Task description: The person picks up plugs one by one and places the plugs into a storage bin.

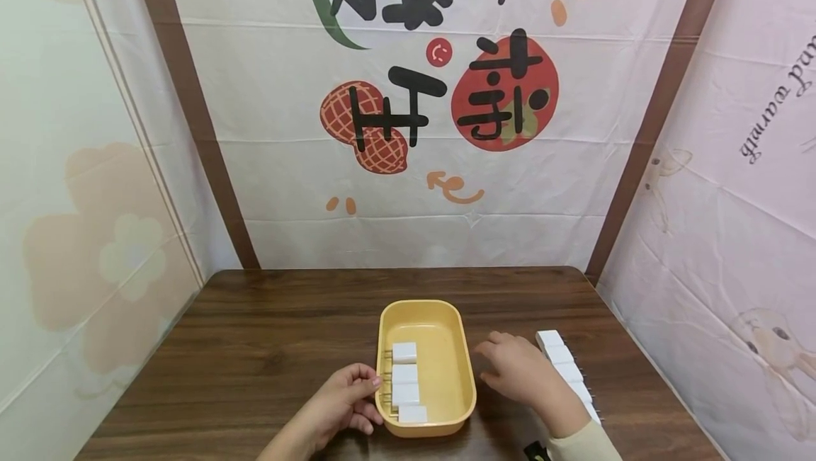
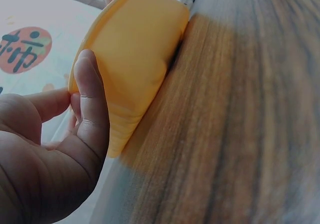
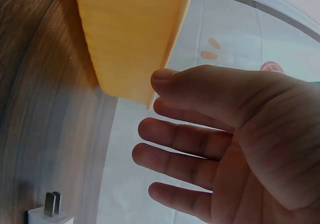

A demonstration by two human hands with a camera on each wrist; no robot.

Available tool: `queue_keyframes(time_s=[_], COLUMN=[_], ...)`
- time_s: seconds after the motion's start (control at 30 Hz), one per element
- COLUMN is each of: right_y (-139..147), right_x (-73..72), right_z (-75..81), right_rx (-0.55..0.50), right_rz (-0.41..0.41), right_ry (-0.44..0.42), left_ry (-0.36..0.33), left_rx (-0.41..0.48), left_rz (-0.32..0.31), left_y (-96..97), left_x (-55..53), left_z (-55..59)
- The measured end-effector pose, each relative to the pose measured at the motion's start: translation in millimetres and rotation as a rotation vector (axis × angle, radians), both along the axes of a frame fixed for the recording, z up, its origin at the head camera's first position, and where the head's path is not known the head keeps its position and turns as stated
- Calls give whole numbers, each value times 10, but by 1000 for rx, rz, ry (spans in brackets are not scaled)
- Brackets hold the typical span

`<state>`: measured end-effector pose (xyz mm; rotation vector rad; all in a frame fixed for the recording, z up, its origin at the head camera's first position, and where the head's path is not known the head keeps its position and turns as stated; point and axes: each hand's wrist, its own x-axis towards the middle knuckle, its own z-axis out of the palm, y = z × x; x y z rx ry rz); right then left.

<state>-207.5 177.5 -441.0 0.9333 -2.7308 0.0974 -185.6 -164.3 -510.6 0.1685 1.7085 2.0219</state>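
Note:
A yellow plastic tray (image 1: 446, 369) stands on the table, with several white charger plugs (image 1: 404, 374) lined up along its left side, prongs to the left. My left hand (image 1: 347, 401) pinches the tray's left rim; in the left wrist view the thumb and a finger meet at its edge. Just off the right side of the tray is my right hand (image 1: 519, 369), which holds nothing. The right wrist view shows its fingers loosely extended by the yellow wall. Right of this hand, more white plugs (image 1: 567, 372) form a slanted row on the table.
The dark wooden table (image 1: 280, 333) reaches back to a printed cloth wall (image 1: 421, 234). Cloth walls also close off the left and right sides. A small black object (image 1: 537, 451) shows by the right sleeve (image 1: 583, 443). One plug (image 3: 50, 215) has its prongs upright in the right wrist view.

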Motion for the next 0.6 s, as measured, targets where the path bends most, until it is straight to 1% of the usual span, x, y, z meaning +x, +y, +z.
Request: queue_keyframes(time_s=[0.2, 0.4, 0.6], right_y=[54, 124, 177], right_x=[6, 22, 38], right_z=[-50, -99, -121], right_rx=[10, 20, 30], right_rz=[-32, -79, -103], right_ry=[0, -18, -38], left_ry=[-1, -3, -4], left_rx=[-2, -3, 3], left_rz=[-1, -6, -9], left_y=[-1, 3, 0], left_x=[-2, -4, 2], left_z=[10, 17, 17])
